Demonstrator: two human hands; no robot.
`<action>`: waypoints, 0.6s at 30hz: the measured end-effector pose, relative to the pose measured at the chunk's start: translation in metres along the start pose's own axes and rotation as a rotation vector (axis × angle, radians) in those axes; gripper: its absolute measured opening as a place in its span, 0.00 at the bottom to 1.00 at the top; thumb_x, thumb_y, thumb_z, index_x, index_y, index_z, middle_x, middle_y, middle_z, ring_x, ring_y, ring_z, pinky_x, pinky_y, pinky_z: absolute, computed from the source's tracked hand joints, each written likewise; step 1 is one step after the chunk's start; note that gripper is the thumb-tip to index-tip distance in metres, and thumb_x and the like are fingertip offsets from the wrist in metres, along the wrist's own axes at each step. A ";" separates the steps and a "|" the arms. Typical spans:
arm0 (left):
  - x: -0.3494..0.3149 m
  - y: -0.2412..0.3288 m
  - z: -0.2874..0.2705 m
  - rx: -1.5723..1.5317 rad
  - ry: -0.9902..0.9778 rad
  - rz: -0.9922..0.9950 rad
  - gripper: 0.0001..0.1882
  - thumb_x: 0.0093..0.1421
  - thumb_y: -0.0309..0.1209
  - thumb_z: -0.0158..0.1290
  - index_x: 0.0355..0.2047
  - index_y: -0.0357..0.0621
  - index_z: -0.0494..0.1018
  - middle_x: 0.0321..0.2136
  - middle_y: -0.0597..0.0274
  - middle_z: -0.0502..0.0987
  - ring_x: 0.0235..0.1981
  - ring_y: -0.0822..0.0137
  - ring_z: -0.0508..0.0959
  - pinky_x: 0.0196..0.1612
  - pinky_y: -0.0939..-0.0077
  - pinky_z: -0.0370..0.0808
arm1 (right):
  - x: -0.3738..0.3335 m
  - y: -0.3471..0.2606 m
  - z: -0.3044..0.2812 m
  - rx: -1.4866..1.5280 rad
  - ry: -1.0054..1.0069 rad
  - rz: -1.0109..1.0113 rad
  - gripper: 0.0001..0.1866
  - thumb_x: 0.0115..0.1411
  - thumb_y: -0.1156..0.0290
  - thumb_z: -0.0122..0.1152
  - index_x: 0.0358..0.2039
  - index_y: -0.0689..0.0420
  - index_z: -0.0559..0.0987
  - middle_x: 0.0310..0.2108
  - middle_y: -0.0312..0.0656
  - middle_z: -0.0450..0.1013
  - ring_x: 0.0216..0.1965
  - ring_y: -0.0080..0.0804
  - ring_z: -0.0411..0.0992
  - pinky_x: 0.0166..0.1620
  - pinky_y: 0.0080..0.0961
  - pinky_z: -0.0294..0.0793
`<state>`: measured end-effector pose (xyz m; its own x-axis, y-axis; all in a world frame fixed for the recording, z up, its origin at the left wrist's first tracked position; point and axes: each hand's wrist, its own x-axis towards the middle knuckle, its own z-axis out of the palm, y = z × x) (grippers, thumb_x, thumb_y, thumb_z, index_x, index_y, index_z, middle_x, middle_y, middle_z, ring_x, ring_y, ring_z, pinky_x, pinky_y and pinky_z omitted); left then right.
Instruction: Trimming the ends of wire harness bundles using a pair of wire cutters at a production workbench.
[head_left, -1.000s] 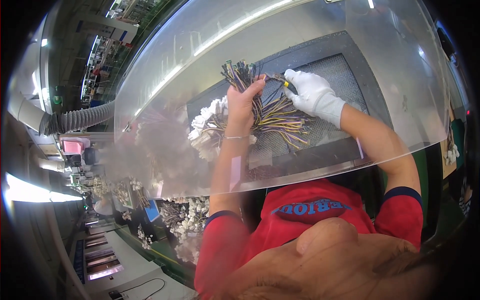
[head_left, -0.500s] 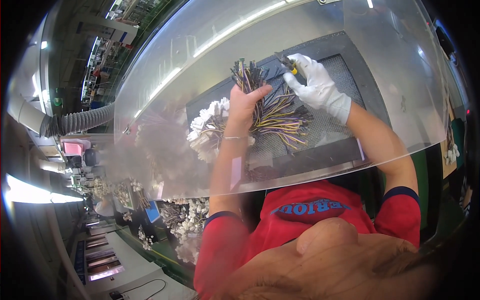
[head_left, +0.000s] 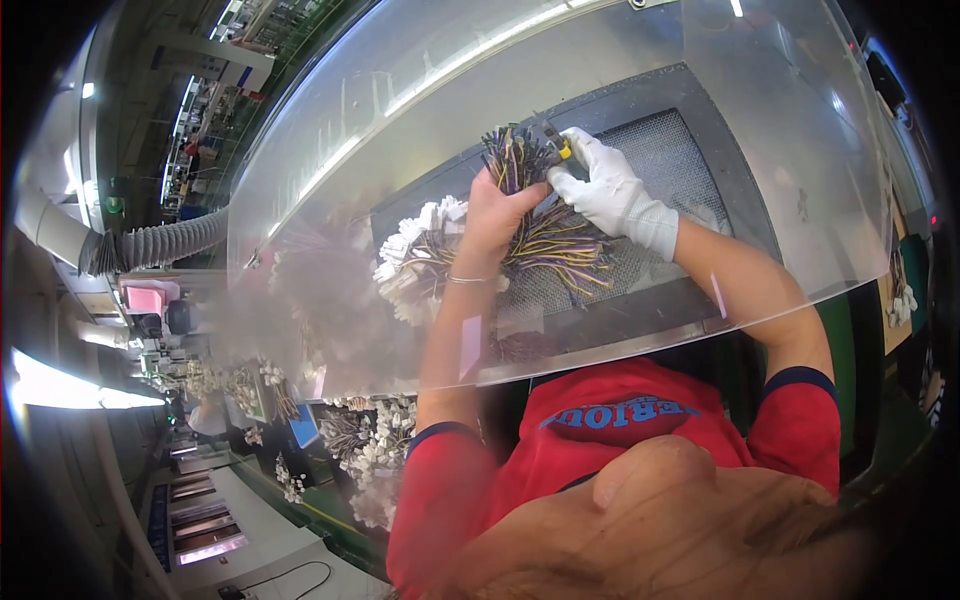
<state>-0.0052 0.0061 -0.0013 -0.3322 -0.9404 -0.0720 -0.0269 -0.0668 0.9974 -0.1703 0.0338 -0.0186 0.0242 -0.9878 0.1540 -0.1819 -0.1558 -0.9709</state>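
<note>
Closer together than half a second ago, the bare left hand (head_left: 492, 215) has shifted slightly rightward and the right hand (head_left: 605, 190) in a white fabric glove has come leftward and nearer the person. Above both, the large clear curved plastic shield (head_left: 300, 200) looks unchanged, as does the dark grey rectangular frame (head_left: 738, 185) beneath, set with a fine metal mesh (head_left: 680, 150). Over that mesh is a thick bundle of thin black, yellow and purple wires (head_left: 512, 160), clenched in the left hand with the thumb laid across its front; its upper ends, now a little farther right, stick up past the fist, while lower lengths fan rightward below the glove. A heap of small white plastic connectors (head_left: 410, 245) stays left of the left wrist. Gloved fingers are wrapped around a small pair of metal pliers with yellow-and-black handles (head_left: 563, 151); earlier well apart from the upper wire ends, its head is now just beside them, though whether it bites a wire cannot be told. Smallest, a thin pale bracelet (head_left: 468, 280) circles the left wrist.
</note>
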 end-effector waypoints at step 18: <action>0.005 0.001 -0.007 -0.120 0.186 -0.032 0.13 0.46 0.21 0.62 0.33 0.37 0.74 0.28 0.63 0.78 0.27 0.73 0.76 0.32 0.80 0.72 | 0.003 -0.003 -0.039 -0.808 -0.022 -0.360 0.20 0.50 0.65 0.62 0.43 0.53 0.71 0.35 0.44 0.71 0.39 0.45 0.71 0.41 0.39 0.71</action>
<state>-0.0004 -0.0006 -0.0009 -0.1534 -0.9817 -0.1128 0.0817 -0.1264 0.9886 -0.2075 0.0316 -0.0082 0.2307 -0.8807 0.4138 -0.7983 -0.4144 -0.4369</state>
